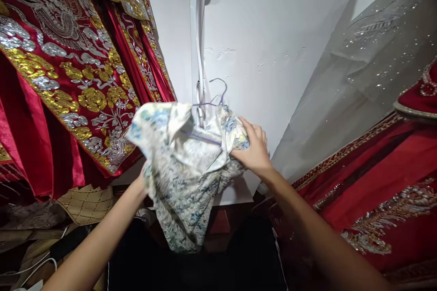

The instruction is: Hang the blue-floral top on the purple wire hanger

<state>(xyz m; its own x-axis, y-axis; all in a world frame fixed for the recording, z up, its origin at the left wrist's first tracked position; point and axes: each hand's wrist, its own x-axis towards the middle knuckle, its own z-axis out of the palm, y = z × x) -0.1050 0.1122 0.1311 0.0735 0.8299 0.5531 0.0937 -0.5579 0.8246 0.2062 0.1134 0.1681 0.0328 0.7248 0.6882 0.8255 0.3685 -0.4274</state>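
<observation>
A floral-print shirt [180, 182], white with blue, green and yellow, is held up in front of me, its collar open toward the top. Inside its neck runs a thin purple hanger [205, 138]; the dark hook [223, 84] sticks up above the collar in front of the wall. My right hand [254, 145] is closed round the shirt's right shoulder, thumb in front. At the shirt's left side, my left hand [144, 181] goes behind the cloth, which hides its fingers. The left shoulder of the shirt is blurred.
Red garments with gold and silver embroidery [92, 100] hang at the left. On the right are a sheer sparkling fabric [368, 54] and a red beaded garment [375, 182]. A white wall [259, 22] with a narrow vertical strip stands ahead. A quilted yellow item [87, 204] lies low at left.
</observation>
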